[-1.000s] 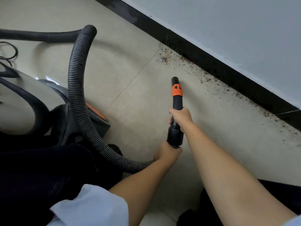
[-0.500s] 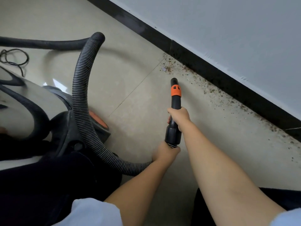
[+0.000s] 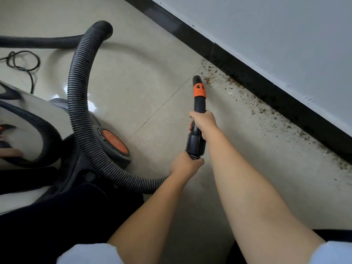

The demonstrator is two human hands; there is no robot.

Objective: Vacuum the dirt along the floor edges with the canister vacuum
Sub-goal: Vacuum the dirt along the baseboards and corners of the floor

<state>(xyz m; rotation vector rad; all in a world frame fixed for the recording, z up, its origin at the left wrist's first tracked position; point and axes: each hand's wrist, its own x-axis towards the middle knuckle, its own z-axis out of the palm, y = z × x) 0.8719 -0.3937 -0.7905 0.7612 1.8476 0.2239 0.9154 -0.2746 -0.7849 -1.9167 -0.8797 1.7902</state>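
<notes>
A black nozzle point(image 3: 199, 103) with an orange collar points toward the wall, its tip just left of the dirt's far end. My right hand point(image 3: 203, 121) grips the nozzle at its middle. My left hand point(image 3: 185, 164) grips the ribbed black hose point(image 3: 80, 88) where it joins the nozzle's rear. Brown dirt point(image 3: 253, 103) lies scattered along the black skirting board point(image 3: 266, 88), running from the tile joint down to the right. The steel canister vacuum point(image 3: 36, 130) with an orange-centred wheel point(image 3: 114, 142) stands at my left.
A thin black power cord point(image 3: 24, 63) loops on the beige tiled floor point(image 3: 133, 82) at the far left. The hose arches high between the canister and the nozzle. My dark trouser leg point(image 3: 57, 221) fills the lower left. A pale grey wall point(image 3: 276, 35) rises beyond the skirting.
The nozzle tip has come closer to the dirt patch at the tile joint. The view has shifted, showing more of the hose, cord and canister. Both hands keep their grips.
</notes>
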